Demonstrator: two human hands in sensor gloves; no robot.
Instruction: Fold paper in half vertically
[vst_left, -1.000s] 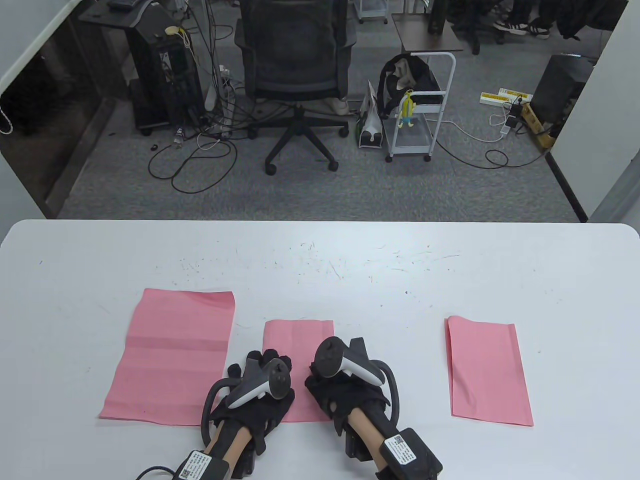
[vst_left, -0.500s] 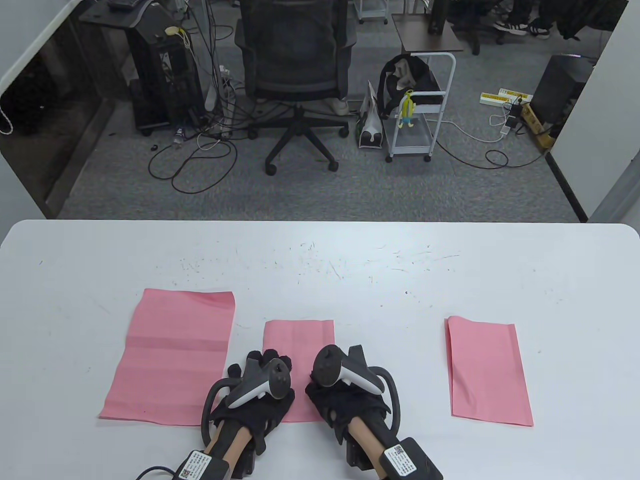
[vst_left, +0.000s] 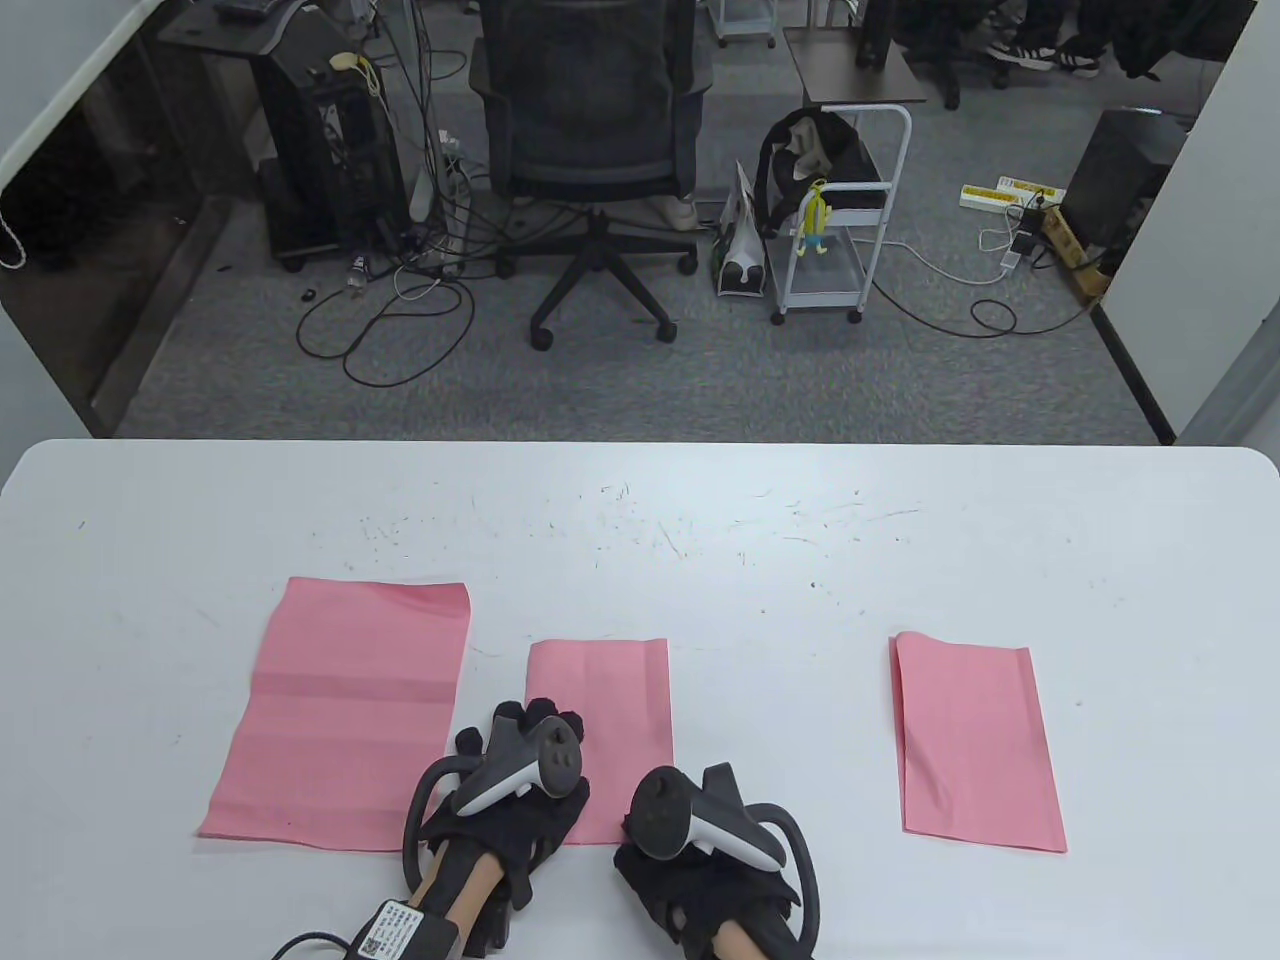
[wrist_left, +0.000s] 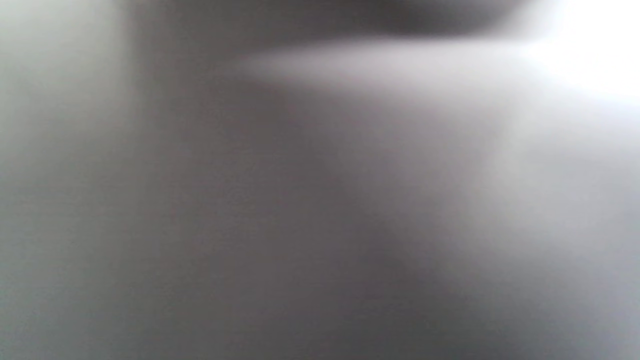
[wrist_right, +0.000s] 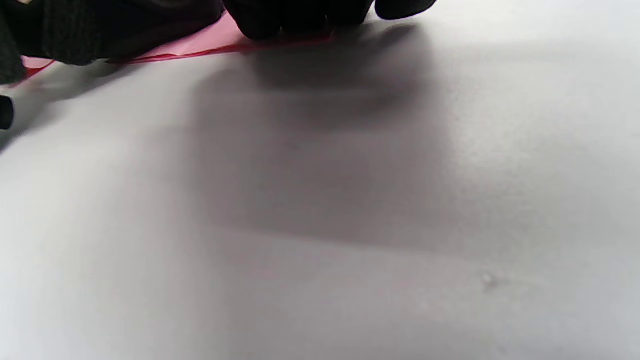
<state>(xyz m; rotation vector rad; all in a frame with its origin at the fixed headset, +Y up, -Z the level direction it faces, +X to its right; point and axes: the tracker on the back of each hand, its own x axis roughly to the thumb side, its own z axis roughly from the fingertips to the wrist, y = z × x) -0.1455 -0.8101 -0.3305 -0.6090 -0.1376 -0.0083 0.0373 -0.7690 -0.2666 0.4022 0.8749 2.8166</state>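
1. Since the middle pink paper (vst_left: 600, 720) already lies as a narrow strip near the tabletop's (vst_left: 640, 500) near edge, with its layers flat, the fold itself looks done.
2. Left hand (vst_left: 515, 790) rests flat on that paper's near left part, fingers spread, pressing it down rather than gripping it.
3. Right hand (vst_left: 700, 870) sits on the tabletop by the paper's near right corner; the right wrist view shows its fingertips (wrist_right: 300, 15) at the paper's edge. I cannot tell whether its grip holds anything.
4. Left wrist view is only blur.
5. What seems left is firming the crease and letting go.
6. A wider creased sheet (vst_left: 350, 710) lies toward the left edge, and another folded sheet (vst_left: 975, 740) toward the right edge.
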